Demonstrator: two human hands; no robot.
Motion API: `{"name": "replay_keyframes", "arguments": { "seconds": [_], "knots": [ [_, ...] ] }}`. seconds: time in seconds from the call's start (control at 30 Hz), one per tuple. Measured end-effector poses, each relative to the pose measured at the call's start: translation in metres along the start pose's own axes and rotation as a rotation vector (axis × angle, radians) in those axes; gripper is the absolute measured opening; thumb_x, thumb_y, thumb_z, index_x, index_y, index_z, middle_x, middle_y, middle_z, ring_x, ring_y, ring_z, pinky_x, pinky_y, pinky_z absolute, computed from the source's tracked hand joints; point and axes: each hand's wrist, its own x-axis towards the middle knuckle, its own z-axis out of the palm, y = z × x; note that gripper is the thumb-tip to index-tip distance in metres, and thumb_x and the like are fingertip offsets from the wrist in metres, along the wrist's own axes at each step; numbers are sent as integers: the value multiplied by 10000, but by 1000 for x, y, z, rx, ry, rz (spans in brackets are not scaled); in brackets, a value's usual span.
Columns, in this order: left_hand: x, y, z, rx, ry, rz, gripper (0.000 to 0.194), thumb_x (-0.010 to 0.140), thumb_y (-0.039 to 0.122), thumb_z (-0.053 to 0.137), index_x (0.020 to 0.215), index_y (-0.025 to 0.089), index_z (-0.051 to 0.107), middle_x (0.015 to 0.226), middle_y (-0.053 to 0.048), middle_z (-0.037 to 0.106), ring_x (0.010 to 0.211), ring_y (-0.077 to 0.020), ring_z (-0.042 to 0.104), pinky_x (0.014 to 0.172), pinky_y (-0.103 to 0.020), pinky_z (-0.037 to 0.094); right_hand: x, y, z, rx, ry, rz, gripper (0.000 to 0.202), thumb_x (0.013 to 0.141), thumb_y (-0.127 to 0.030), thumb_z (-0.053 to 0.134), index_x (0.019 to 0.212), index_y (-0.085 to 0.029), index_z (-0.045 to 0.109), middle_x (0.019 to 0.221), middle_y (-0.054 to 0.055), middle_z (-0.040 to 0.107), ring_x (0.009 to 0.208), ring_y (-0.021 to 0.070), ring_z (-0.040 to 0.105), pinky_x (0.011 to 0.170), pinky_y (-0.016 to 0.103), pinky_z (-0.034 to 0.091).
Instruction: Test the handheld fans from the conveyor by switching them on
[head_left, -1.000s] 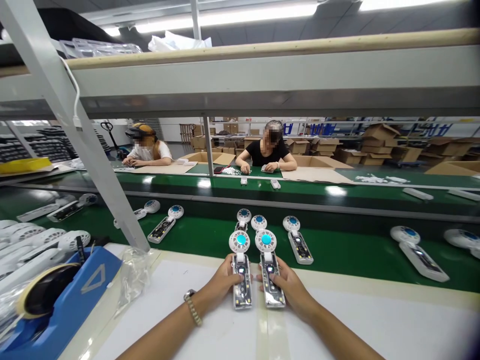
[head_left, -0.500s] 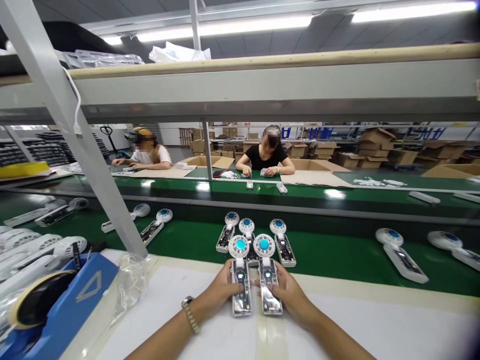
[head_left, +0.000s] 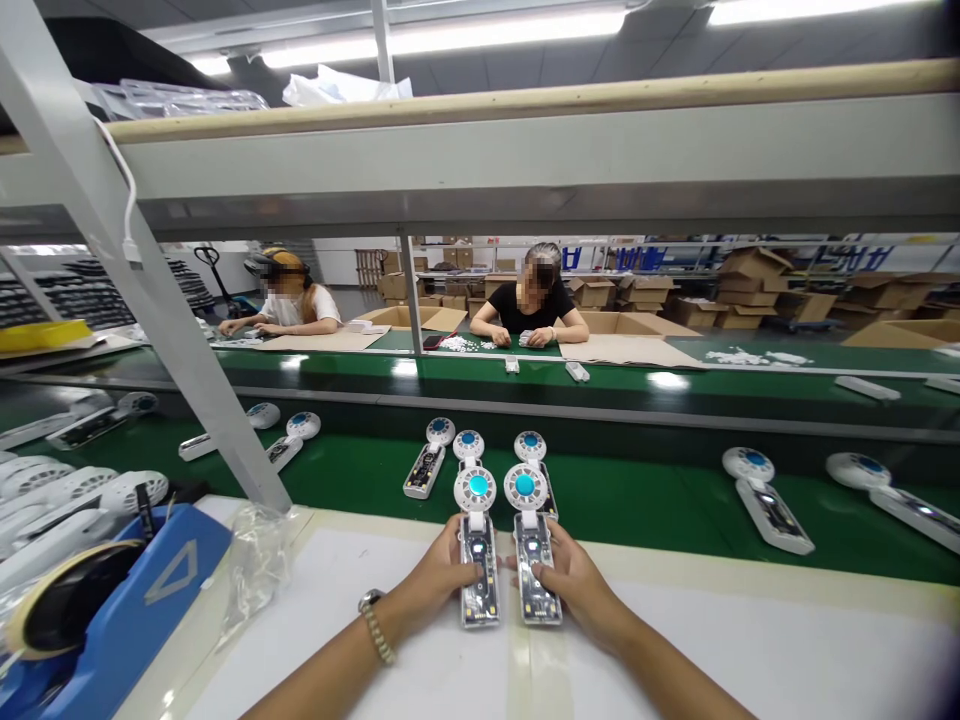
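Side by side over the white worktop (head_left: 360, 620), I hold two small handheld fans upright. My left hand (head_left: 441, 578) is closed around the handle of the left fan (head_left: 478, 595), its thumb lying across the clear front. In the same way my right hand (head_left: 581, 585) grips the right fan (head_left: 537, 600). Both have round white vented heads with bright blue centres, and circuit boards show through the handles. Just behind them, similar fans lie on the green belt (head_left: 637, 500), among them one fan (head_left: 425, 470) to the left; two others are partly hidden.
More fans (head_left: 769, 505) lie along the belt. At left stand a blue tape dispenser (head_left: 161, 580), a crumpled clear bag (head_left: 259, 565) and a slanted metal post (head_left: 161, 300). A shelf (head_left: 525, 150) crosses overhead. Two people (head_left: 532, 300) sit working beyond a second belt.
Fans on the near belt have shifted left, while white parts on the far belt have moved right. My hands keep their grip on both fans and have barely moved.
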Motion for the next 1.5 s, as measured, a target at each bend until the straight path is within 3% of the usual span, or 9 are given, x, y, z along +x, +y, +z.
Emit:
{"name": "replay_keyframes", "arguments": {
  "seconds": [0.33, 0.73, 0.9, 1.0, 1.07, 1.1, 1.2, 1.37, 1.5],
  "knots": [
    [3, -3, 1, -12, 35, 3, 539, 594, 127, 729, 1033, 209, 427, 963, -34, 547, 907, -202, 572, 757, -305, 432, 1, -2, -5, -10, -82, 27, 650, 619, -245, 758, 1155, -233, 393, 1031, 94, 612, 982, 310, 600, 849, 481, 438],
    [3, 0, 0, -59, 2, -15, 563, 587, 102, 721, 1060, 198, 429, 1056, -71, 548, 957, -230, 569, 769, -316, 429, 1, -2, -2, -20, -102, 11, 640, 640, -259, 747, 1162, -230, 379, 1083, 108, 590, 990, 308, 593, 852, 471, 436],
    [-2, 4, 2, -69, -52, 13, 550, 600, 89, 712, 1071, 199, 450, 978, -47, 579, 890, -195, 584, 748, -295, 439, -2, -6, -2, -31, -137, 42, 632, 613, -261, 766, 1131, -222, 406, 1035, 85, 608, 964, 282, 603, 851, 454, 445],
    [-2, 6, 5, -138, -14, -2, 409, 652, 232, 704, 1000, 182, 496, 902, -43, 610, 835, -182, 595, 737, -288, 441, -6, -13, -1, 5, -173, 128, 591, 584, -282, 779, 1077, -210, 462, 946, 58, 637, 877, 261, 633, 791, 420, 478],
    [5, 6, 11, -207, 54, -96, 353, 725, 464, 588, 877, 148, 542, 789, -58, 626, 742, -177, 604, 720, -304, 454, -5, -19, 0, 68, -128, 226, 464, 640, -468, 688, 972, -192, 516, 797, 49, 661, 716, 241, 656, 660, 387, 512],
    [11, 6, 15, -228, 79, -164, 449, 736, 576, 495, 798, 135, 555, 717, -62, 622, 675, -171, 599, 706, -315, 462, -2, -22, 0, 91, -87, 269, 456, 680, -583, 581, 893, -181, 540, 710, 48, 659, 623, 225, 649, 583, 360, 513],
    [41, 7, 32, -104, 99, -294, 666, 688, 751, 295, 652, 134, 544, 582, -57, 588, 519, -141, 547, 629, -315, 477, 14, -33, -6, -47, 91, 307, 652, 722, -739, 254, 637, -162, 545, 499, 53, 601, 409, 164, 568, 413, 269, 449],
    [104, 28, 48, 544, 287, -31, 587, 766, 647, 307, 804, 121, 564, 765, -91, 638, 672, -171, 593, 647, -288, 468, 57, -59, -43, -669, 431, 76, 555, 755, -634, 321, 627, -156, 573, 524, 82, 620, 538, 226, 618, 508, 315, 476],
    [119, 63, 7, 773, 466, 94, 320, 737, 392, 547, 925, 132, 547, 1031, -106, 593, 949, -204, 553, 839, -283, 399, 83, -90, -69, -920, 591, -109, 338, 680, -384, 538, 885, -118, 568, 917, 163, 638, 1003, 355, 529, 818, 429, 405]
  ]
}}
